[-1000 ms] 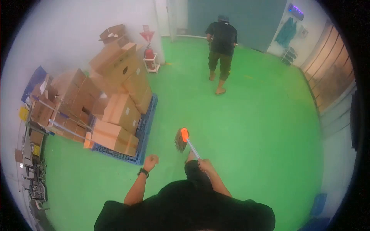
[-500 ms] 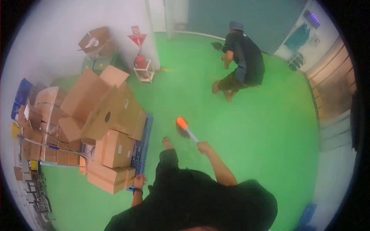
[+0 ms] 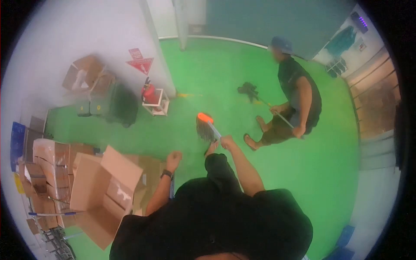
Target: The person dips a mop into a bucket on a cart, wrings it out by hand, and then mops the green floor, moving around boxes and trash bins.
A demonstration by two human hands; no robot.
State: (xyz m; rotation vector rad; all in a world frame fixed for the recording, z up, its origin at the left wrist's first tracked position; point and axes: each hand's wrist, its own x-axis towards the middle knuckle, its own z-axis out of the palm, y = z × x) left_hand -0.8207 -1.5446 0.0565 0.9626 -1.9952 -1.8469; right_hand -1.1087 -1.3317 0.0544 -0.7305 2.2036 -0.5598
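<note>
The right hand [image 3: 226, 142] over there is wrapped around the handle of a mop [image 3: 204, 129], whose orange-topped head sits just ahead of it. The left hand [image 3: 174, 161] hangs apart from the mop; I can't tell if it's clenched. Leftward of it gapes a carton [image 3: 104, 190]; rightward, beyond both hands, a co-worker [image 3: 303, 95] bends.
</note>
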